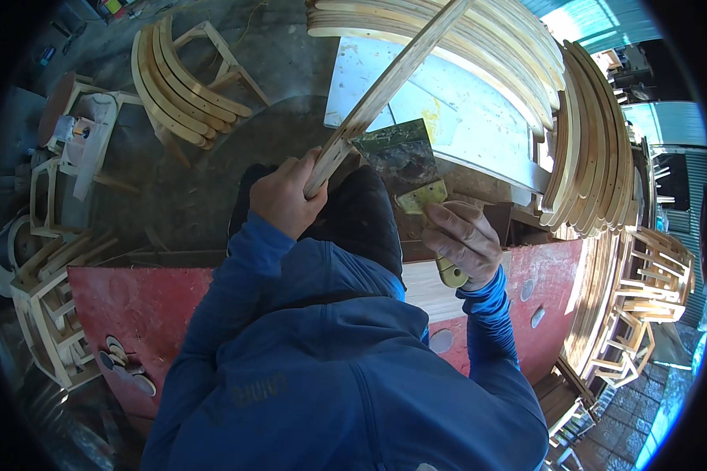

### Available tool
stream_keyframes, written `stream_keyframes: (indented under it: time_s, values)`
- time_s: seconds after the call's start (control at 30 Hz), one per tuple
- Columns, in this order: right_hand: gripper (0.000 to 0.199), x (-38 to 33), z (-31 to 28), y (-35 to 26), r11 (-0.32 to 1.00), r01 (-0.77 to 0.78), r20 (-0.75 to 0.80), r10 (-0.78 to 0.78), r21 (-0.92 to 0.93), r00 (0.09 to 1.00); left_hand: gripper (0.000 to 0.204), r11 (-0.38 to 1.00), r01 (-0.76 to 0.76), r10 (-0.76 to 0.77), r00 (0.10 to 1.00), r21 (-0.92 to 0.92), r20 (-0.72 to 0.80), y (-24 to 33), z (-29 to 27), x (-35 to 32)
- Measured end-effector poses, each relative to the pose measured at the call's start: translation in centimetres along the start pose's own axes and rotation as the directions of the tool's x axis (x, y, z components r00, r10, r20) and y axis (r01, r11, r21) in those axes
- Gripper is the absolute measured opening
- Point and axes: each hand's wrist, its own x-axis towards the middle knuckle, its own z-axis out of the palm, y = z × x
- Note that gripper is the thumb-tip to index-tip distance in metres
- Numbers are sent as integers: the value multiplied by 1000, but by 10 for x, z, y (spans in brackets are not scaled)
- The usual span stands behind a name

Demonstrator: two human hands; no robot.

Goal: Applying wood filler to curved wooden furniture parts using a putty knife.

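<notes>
Landmark: the red desk (133,302), its top running across the view just below both hands.

Right hand (465,239): above the desk's far edge, fingers (479,228) clenched round the handle of a wide putty knife (404,161). Its yellowish handle end pokes out under the palm; the dark, smeared blade points up and left, away from the desk.

Left hand (281,196): beyond the desk's far edge, fingers wrapped round the near end of a curved wooden slat (385,86). Slat's long axis runs from this hand up and right, away from the desk.

Key relation: blade lies just right of the slat, its left edge touching or nearly touching the wood a little above the left hand. Right hand nearer the blade; left steadies the wood.

Beyond the desk: a pale board (463,110), stacks of curved slats (597,141), and at far left bare wooden chair frames (55,314).
</notes>
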Motion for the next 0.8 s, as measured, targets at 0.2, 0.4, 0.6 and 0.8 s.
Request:
stream_keyframes:
  time_s: [0.2,0.4,0.6,0.8]
  values:
    - [40,0,6,4,997,79,56,-78,-10,995,50,1000,8,-8,1000,13,5,2,0,-1]
    - [40,-6,12,8,997,60,122,-54,-50,991,49,1000,16,-16,1000,7,2,4,-2,0]
    - [41,-4,6,2,997,30,167,-17,-76,986,50,1000,32,-32,999,0,22,3,-5,-1]
    - [38,0,4,-3,999,20,55,-18,-50,998,46,999,-34,34,999,28,-14,5,-5,-1]
